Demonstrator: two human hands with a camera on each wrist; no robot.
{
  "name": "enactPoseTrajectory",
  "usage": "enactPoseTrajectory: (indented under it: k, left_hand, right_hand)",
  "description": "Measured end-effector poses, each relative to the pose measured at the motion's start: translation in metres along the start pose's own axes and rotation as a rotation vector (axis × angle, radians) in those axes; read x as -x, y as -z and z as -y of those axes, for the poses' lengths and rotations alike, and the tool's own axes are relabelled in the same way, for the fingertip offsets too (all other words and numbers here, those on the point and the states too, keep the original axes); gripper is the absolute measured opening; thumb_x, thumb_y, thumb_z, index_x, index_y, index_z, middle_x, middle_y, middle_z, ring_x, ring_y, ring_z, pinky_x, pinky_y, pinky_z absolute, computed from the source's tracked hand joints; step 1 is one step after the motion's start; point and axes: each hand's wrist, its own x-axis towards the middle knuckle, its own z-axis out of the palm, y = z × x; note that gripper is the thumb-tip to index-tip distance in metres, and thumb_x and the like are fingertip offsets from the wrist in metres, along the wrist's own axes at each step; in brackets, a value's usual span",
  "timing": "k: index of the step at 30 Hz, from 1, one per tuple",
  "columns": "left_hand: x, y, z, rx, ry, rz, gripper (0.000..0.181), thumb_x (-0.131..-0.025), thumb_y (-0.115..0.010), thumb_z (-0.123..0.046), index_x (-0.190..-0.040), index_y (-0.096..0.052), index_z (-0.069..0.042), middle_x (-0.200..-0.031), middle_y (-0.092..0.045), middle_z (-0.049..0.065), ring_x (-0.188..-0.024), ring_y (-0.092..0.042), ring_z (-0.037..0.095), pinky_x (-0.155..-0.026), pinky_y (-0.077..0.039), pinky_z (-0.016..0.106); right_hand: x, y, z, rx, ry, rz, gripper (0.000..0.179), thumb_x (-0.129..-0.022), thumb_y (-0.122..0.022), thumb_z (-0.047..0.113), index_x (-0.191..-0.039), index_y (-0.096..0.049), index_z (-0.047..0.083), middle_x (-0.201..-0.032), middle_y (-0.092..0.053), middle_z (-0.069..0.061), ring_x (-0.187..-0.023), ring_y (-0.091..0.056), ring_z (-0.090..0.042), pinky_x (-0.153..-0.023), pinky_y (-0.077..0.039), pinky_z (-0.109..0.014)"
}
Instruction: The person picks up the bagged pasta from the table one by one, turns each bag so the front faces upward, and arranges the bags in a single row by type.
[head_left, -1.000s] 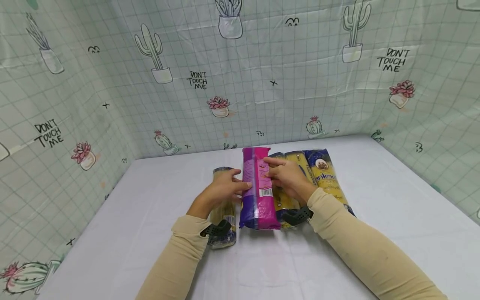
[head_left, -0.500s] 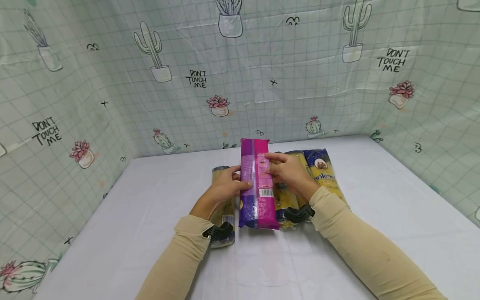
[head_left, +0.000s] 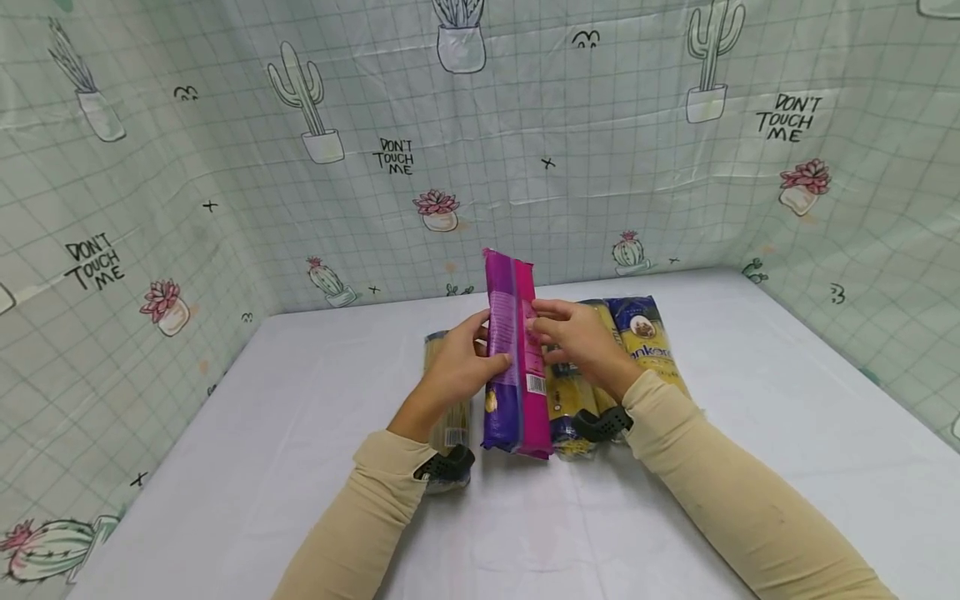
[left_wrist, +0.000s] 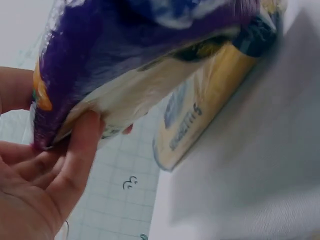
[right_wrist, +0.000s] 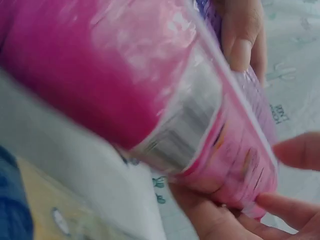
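My left hand grips the left side of a pink and purple plastic packet, thumb on its seamed, barcoded face and fingers behind. My right hand holds the right edge, with fingertips on the printed panel and a digit under the edge in the right wrist view. The packet leans, its top end raised and its lower end close over the table. Its underside shows a pale see-through area in the left wrist view. To the left, a spaghetti packet lies partly hidden under my left wrist.
Several yellow and blue pasta packets lie side by side to the right, the outermost packet lettered "ankar". My right forearm covers part of them. The white table meets a printed cloth backdrop behind and at both sides.
The pink and purple packet's top end has risen, tilting it up from nearly flat and turning it slightly. My left hand has shifted a little up and right with it.
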Motion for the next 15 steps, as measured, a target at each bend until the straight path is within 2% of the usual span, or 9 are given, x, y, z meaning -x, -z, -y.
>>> enactPoseTrajectory:
  k: [6, 11, 15]
  left_hand:
    - [0.004, -0.009, -0.01, -0.126, -0.117, -0.035, 0.072, -0.091, -0.07, -0.007, -0.155, -0.037, -0.008, -0.111, -0.063, 0.01, -0.087, -0.063, 0.022, -0.067, -0.058, 0.032]
    - [0.008, -0.016, -0.018, -0.249, -0.22, -0.061, 0.074, -0.09, -0.071, -0.006, -0.155, -0.035, -0.004, -0.113, -0.064, 0.011, -0.086, -0.064, 0.02, -0.065, -0.056, 0.026]
    - [0.013, -0.021, -0.022, -0.39, -0.299, -0.103, 0.072, -0.089, -0.074, -0.009, -0.152, -0.039, -0.001, -0.11, -0.065, 0.011, -0.082, -0.064, 0.016, -0.064, -0.053, 0.022]
  right_hand:
    - [0.004, 0.002, 0.013, 0.026, 0.026, 0.013, 0.071, -0.097, -0.067, 0.039, -0.154, -0.038, 0.009, -0.146, -0.048, -0.017, -0.124, -0.056, -0.037, -0.085, -0.057, -0.04]
    - [0.007, 0.002, 0.018, 0.032, 0.021, 0.02, 0.078, -0.094, -0.07, 0.045, -0.155, -0.038, 0.01, -0.149, -0.046, -0.017, -0.128, -0.054, -0.036, -0.087, -0.056, -0.042]
    - [0.01, 0.0, 0.02, 0.007, 0.021, 0.015, 0.077, -0.093, -0.07, 0.046, -0.153, -0.041, 0.008, -0.143, -0.052, -0.015, -0.123, -0.058, -0.033, -0.087, -0.056, -0.042]
